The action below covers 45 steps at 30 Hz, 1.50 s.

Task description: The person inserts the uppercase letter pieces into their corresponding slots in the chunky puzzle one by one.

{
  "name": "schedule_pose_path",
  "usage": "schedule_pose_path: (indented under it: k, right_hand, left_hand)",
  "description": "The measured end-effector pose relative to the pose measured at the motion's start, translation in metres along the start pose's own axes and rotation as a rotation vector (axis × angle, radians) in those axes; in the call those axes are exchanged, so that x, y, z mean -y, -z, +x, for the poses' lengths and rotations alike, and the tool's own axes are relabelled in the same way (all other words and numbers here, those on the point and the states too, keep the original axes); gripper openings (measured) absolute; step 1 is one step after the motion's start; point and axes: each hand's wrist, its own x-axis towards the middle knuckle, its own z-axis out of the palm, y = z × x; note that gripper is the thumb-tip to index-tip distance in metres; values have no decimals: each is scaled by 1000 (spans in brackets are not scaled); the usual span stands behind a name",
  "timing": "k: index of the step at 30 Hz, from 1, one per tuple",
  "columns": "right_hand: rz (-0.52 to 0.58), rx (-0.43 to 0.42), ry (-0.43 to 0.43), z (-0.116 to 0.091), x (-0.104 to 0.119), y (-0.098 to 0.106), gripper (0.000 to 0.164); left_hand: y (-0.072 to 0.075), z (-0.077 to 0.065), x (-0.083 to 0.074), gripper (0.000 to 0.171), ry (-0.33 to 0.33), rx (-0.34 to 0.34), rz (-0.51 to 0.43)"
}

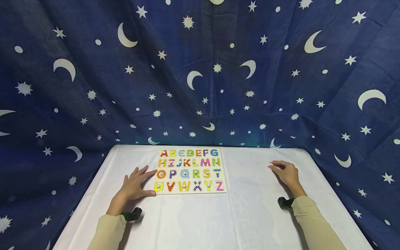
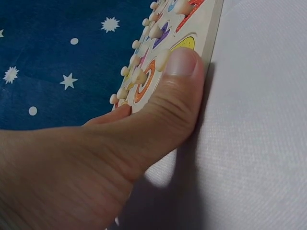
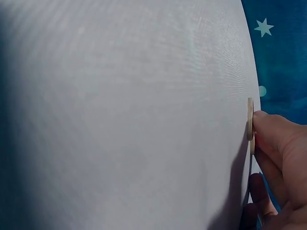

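An alphabet peg puzzle board (image 1: pixel 191 191) lies on the table, its coloured letters in rows with small wooden knobs. The pink Z (image 1: pixel 219 186) at its lower right shows no knob. At the board's left edge my left hand (image 1: pixel 132 185) rests with fingers spread. In the left wrist view its thumb (image 2: pixel 181 64) lies on the board's near corner, beside the yellow U. Off to the right, my right hand (image 1: pixel 287 175) pinches a small pink-and-white puzzle piece (image 1: pixel 270 166) by its knob side. The right wrist view shows this wooden piece (image 3: pixel 250 120) edge-on, close over the cloth.
A white cloth (image 1: pixel 193 222) covers the table. Behind and around it hangs a dark blue curtain (image 1: pixel 212 93) with moons and stars. Each wrist wears a black camera mount, the left one (image 1: pixel 132 214) low over the cloth.
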Motion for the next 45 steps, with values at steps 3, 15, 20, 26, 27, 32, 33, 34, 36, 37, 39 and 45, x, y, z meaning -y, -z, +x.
schedule_pose_path:
  k: [3, 15, 20, 26, 27, 32, 33, 34, 36, 37, 39, 45]
  right_hand:
    - [9, 6, -21, -1, 2, 1, 34]
    - [18, 16, -36, -1, 2, 0, 32]
    - [17, 9, -41, -1, 6, 1, 31]
    - [22, -20, 1, -2, 11, 0, 28]
    - [16, -18, 3, -2, 12, -1, 28]
    - [-17, 2, -7, -4, 15, 0, 28]
    - [-20, 4, 0, -4, 16, 0, 28]
    - [-22, 4, 12, -4, 17, 0, 27]
    - [-32, -3, 46, -5, 20, 0, 25]
    - [-31, -7, 68, -5, 22, 0, 24]
    - [-20, -12, 111, -7, 27, 0, 23]
    - [49, -5, 191, -11, 46, -3, 23]
  left_hand:
    - [1, -1, 1, 102, -1, 2, 1]
    - [0, -2, -1, 101, 10, 2, 5]
    - [1, -2, -2, 101, 18, 4, 11]
    - [1, -1, 0, 101, 12, -6, 3]
    - [0, -1, 0, 101, 11, -7, 2]
    - [-3, 0, 3, 102, 8, -1, 9]
    - [-4, 0, 4, 102, 10, 0, 8]
    - [-4, 0, 4, 102, 10, -2, 6]
    - [-4, 0, 5, 102, 4, -8, 8]
    - [-4, 0, 5, 101, 5, -10, 6]
    - [-3, -1, 5, 101, 4, -11, 7]
    - [-2, -1, 2, 100, -2, -10, 15]
